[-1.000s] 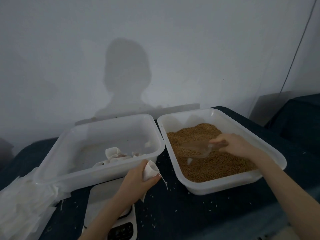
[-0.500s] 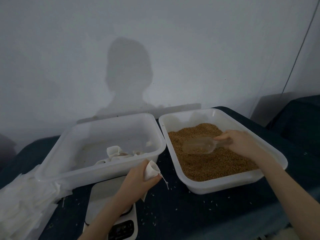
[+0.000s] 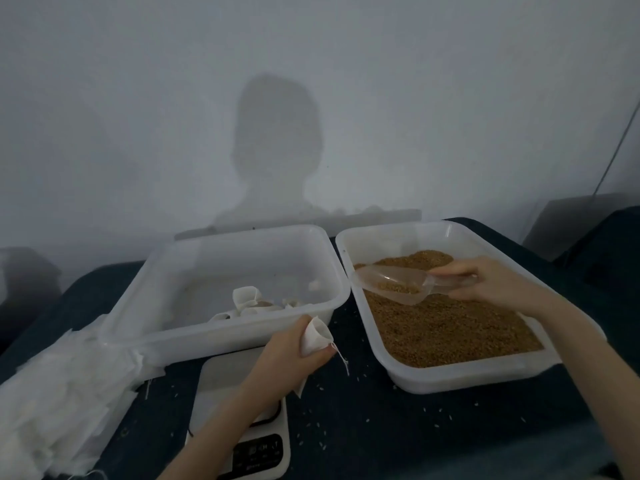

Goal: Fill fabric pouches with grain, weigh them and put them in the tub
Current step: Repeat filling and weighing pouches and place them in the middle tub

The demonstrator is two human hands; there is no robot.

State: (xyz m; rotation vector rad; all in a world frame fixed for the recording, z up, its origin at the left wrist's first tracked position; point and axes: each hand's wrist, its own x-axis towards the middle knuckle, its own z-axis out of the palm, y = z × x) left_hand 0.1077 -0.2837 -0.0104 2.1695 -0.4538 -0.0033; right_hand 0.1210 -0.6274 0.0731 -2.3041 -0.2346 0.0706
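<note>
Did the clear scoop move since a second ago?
Yes. The clear scoop in the right hand has come up out of the grain and moved left, toward the grain tub's left wall, carrying some grain.

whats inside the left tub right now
A few white pouches lie near the front wall of the left tub, one standing open. The cloudy wall blurs the rest, so their count is unclear.
</note>
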